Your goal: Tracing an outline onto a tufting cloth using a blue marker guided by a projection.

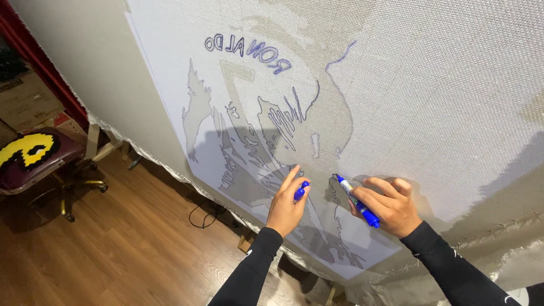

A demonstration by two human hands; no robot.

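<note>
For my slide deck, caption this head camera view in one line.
Right hand traces projected outlines on stretched cloth with a blue marker; left hand holds its cap.

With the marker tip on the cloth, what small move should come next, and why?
Probably draw the marker in the right hand downward along the grey outline: its tip touches the cloth where that edge looks untraced, while the left hand, holding the cap, steadies the cloth.

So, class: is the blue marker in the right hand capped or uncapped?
Uncapped. The marker in the right hand shows a bare tip against the stretched cloth, and the left hand holds the blue cap.
</note>
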